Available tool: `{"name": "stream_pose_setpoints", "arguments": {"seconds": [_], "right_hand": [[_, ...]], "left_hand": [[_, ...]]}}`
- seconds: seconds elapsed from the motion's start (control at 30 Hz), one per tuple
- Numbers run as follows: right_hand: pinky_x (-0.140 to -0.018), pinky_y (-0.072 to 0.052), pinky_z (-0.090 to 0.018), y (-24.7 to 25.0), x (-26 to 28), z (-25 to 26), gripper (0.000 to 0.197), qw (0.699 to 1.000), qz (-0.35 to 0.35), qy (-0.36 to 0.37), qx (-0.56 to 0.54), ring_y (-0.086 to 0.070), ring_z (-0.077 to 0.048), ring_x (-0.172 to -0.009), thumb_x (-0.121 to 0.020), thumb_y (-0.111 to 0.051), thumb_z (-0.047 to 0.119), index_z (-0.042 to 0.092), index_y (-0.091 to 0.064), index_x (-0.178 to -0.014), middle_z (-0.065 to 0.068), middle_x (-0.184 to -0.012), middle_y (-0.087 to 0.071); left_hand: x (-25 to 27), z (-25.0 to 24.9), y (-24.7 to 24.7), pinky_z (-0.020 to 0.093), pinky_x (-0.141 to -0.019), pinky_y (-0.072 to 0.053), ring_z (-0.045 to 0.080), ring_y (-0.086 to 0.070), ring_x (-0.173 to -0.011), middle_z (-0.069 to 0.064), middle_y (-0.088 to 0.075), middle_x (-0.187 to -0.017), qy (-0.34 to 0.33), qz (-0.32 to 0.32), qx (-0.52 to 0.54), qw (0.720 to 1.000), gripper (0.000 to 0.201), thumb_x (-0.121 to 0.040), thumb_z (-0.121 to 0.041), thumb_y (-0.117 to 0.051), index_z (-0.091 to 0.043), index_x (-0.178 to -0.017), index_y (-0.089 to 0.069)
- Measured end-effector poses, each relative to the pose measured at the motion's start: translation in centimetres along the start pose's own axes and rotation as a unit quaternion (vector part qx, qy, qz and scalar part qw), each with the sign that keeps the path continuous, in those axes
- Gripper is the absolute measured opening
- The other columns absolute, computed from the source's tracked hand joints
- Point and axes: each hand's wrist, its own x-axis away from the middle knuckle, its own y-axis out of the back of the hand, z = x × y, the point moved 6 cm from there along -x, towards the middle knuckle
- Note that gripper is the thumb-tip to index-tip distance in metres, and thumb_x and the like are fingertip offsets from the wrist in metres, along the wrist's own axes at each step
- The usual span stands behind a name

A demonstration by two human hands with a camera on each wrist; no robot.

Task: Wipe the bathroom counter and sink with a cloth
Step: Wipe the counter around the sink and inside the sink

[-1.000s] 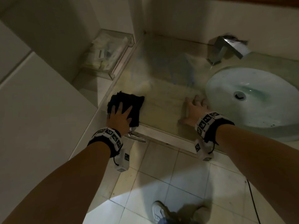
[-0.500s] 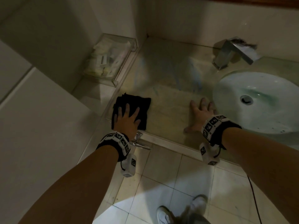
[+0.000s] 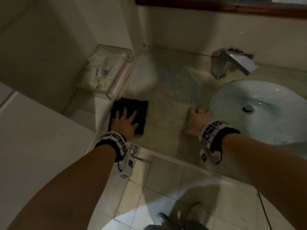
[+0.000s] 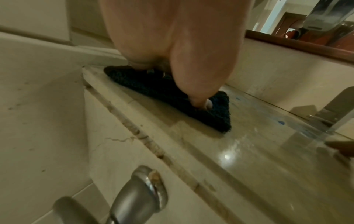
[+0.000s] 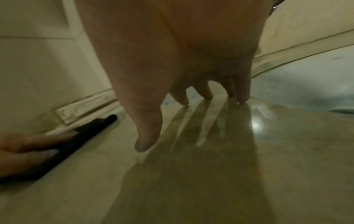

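The left hand (image 3: 125,122) lies flat with fingers spread, pressing down on a folded black terry cloth (image 3: 132,108) that sits at the tabletop's left edge, near its front corner. The right hand (image 3: 197,121) holds nothing; its straight fingers (image 5: 242,94) and thumb rest their tips on the glossy beige stone tabletop (image 3: 166,103), just beside the rim of the round pale-green glass sink (image 3: 269,128) set into the right part. Behind the sink, toward the back edge, stands an angular chrome faucet (image 3: 232,63). Past the left edge, a clear plastic tray (image 3: 106,70) of small toiletry packets sits on a lower ledge.
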Motion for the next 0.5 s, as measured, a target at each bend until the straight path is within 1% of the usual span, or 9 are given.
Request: {"name": "stream_pose_setpoints", "arguments": {"seconds": [0.03,0.07,0.13,0.2,0.3,0.4,0.5], "right_hand": [[-0.112,-0.032,-0.054,0.8,-0.4,-0.3,0.125,1.000,-0.017,-0.013,-0.019,-0.024,-0.044,-0.140,-0.065,-0.064,0.077,0.024,0.005,-0.154,-0.014,-0.159,-0.015],[-0.112,-0.032,-0.052,1.5,-0.7,-0.7,0.123,0.999,-0.025,-0.027,-0.036,-0.024,-0.041,-0.141,-0.067,-0.067,0.073,0.022,0.005,-0.154,-0.015,-0.159,-0.014],[-0.114,-0.030,-0.051,1.9,-1.4,-1.1,0.120,0.998,-0.022,-0.040,-0.041,-0.016,-0.040,-0.144,-0.068,-0.070,0.069,0.020,-0.002,-0.154,-0.015,-0.160,-0.009],[-0.115,-0.029,-0.052,1.8,-1.9,-1.2,0.120,0.999,-0.013,-0.038,-0.033,-0.009,-0.040,-0.146,-0.067,-0.072,0.069,0.021,-0.005,-0.154,-0.013,-0.161,-0.004],[-0.117,-0.026,-0.052,1.4,-2.1,-1.4,0.122,0.998,0.002,-0.048,-0.045,-0.004,-0.038,-0.148,-0.067,-0.073,0.069,0.023,-0.002,-0.155,-0.011,-0.162,0.002],[-0.118,-0.023,-0.050,1.6,-2.3,-1.2,0.125,0.997,0.004,-0.060,-0.052,0.000,-0.037,-0.148,-0.067,-0.075,0.065,0.021,0.001,-0.155,-0.011,-0.163,0.006],[-0.119,-0.023,-0.049,1.8,-2.3,-0.9,0.127,0.996,0.007,-0.063,-0.058,0.000,-0.038,-0.148,-0.066,-0.078,0.062,0.020,0.002,-0.155,-0.011,-0.162,0.007]], "left_hand": [[-0.3,-0.1,0.2,0.050,-0.118,-0.015,0.038,0.000,-0.147,0.005,0.003,-0.163,-0.001,-0.002,-0.006,1.000,0.064,-0.099,-0.050,-0.037,-0.039,-0.153,-0.004],[-0.7,-0.1,0.3,0.050,-0.118,-0.016,0.039,-0.001,-0.147,0.006,0.002,-0.163,-0.001,-0.003,-0.011,1.000,0.065,-0.099,-0.050,-0.038,-0.039,-0.153,-0.005],[-1.6,-0.2,0.6,0.050,-0.117,-0.017,0.039,-0.003,-0.147,0.007,0.000,-0.163,-0.005,-0.005,-0.015,1.000,0.065,-0.098,-0.051,-0.039,-0.039,-0.153,-0.006],[-2.5,-0.3,0.8,0.051,-0.117,-0.018,0.040,-0.004,-0.146,0.007,-0.001,-0.163,-0.006,-0.015,-0.008,1.000,0.065,-0.098,-0.051,-0.040,-0.039,-0.154,-0.008],[-3.6,-0.7,1.1,0.053,-0.118,-0.013,0.039,0.000,-0.147,0.007,0.003,-0.163,-0.004,-0.003,0.025,1.000,0.066,-0.098,-0.051,-0.040,-0.040,-0.153,-0.007],[-4.8,-1.1,1.7,0.051,-0.119,-0.009,0.036,0.004,-0.148,0.006,0.008,-0.163,-0.007,0.012,0.028,1.000,0.067,-0.098,-0.051,-0.040,-0.041,-0.153,-0.004],[-5.7,-1.2,2.1,0.050,-0.120,-0.008,0.036,0.004,-0.148,0.005,0.009,-0.162,-0.017,0.023,0.020,0.999,0.068,-0.097,-0.053,-0.039,-0.041,-0.153,-0.002]]}}
